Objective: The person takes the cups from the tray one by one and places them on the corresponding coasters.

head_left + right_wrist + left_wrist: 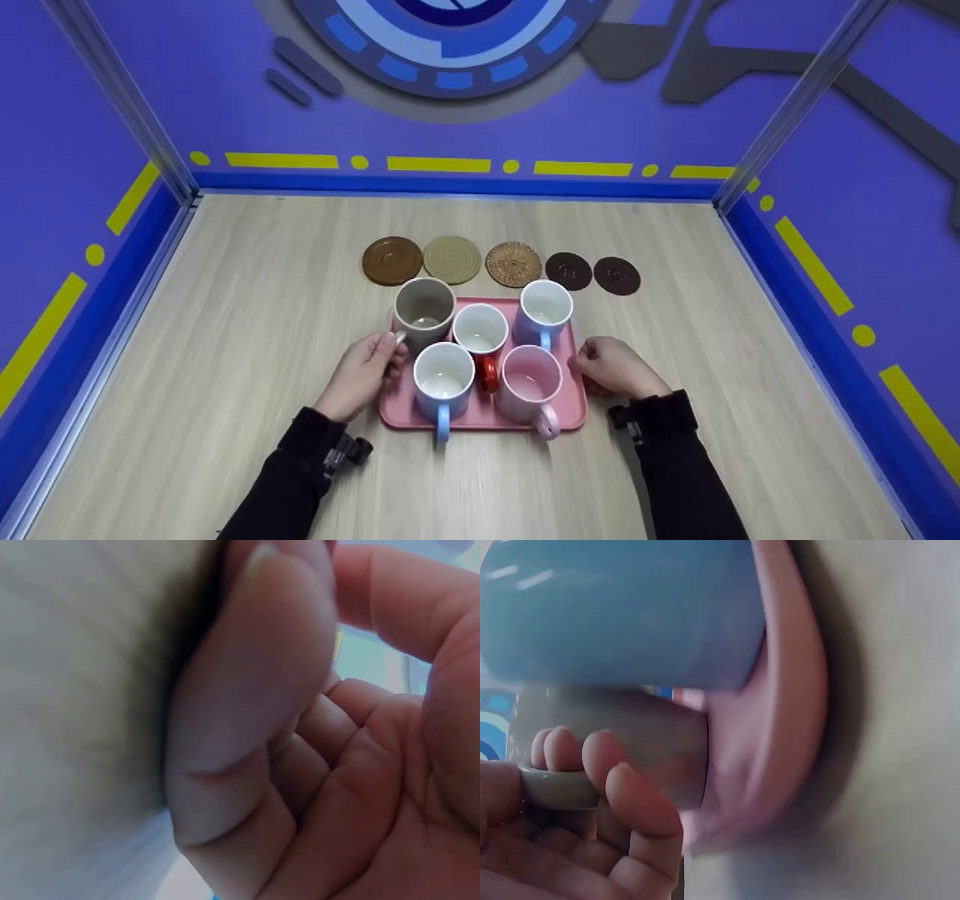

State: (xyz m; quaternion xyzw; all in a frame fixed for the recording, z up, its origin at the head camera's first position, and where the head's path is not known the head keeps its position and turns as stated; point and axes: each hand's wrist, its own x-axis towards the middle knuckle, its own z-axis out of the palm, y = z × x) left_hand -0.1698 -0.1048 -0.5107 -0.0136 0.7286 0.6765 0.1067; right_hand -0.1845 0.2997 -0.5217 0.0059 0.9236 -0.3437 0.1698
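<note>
My left hand (361, 375) grips the handle of a grey-brown mug (660, 727) at the back left of a pink tray (481, 418). In the left wrist view its fingers curl through that handle. On the tray's right side, my right hand (619, 366) pinches the rim with curled fingers; the right wrist view does not show the rim. Also on the tray are a white-lined mug with a red handle (488, 373), a pink mug (525, 405) and two light-blue mugs, one front left (433, 405), one back right (534, 331). All stand upright.
Behind the tray lies a row of round coasters: a brown one (392, 261), a pale green one (452, 259), a woven one (514, 264) and two dark ones, one nearer (568, 271), one far right (617, 276). Blue-purple walls (465, 135) enclose the wooden table (247, 300).
</note>
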